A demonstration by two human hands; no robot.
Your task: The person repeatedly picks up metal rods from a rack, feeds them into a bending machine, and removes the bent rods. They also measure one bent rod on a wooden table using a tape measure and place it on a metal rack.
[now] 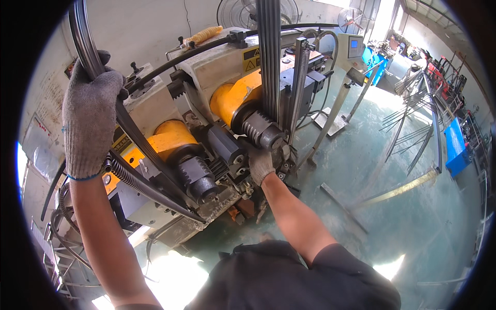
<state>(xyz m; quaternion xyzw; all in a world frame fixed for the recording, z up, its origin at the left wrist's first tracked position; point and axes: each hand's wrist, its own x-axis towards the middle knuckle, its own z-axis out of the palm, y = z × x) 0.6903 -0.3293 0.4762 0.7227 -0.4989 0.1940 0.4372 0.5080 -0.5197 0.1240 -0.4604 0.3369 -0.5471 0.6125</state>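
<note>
A bundle of dark metal bars (136, 129) slants from the upper left of a workshop machine down to its front edge, the lower end beside a toothed roller (194, 170). My left grip (92, 118), in a grey knitted glove, is clenched around the bars high on their length, the forearm reaching up from below. My right grip (260, 164), gloved too, is at the middle of the machine, just below a second toothed roller (258, 128) and beside a dark angular block (225, 144); its fingers are hidden there, and I cannot tell whether they are closed on anything.

Both rollers jut toward me from yellow housings (169, 138) on the pale machine body (212, 64). A coil spring (147, 186) lies along the near side of the slanting bars. Behind the second roller, another bundle of bars (270, 57) rises nearly upright, with a threaded rod (299, 85) just to its right.

Farther out, a control box with a lit screen (354, 47) stands at right over a green floor (330, 165), loose rods (411, 111) fan out beyond it, and a caged fan (258, 11) faces the room at the back wall.
</note>
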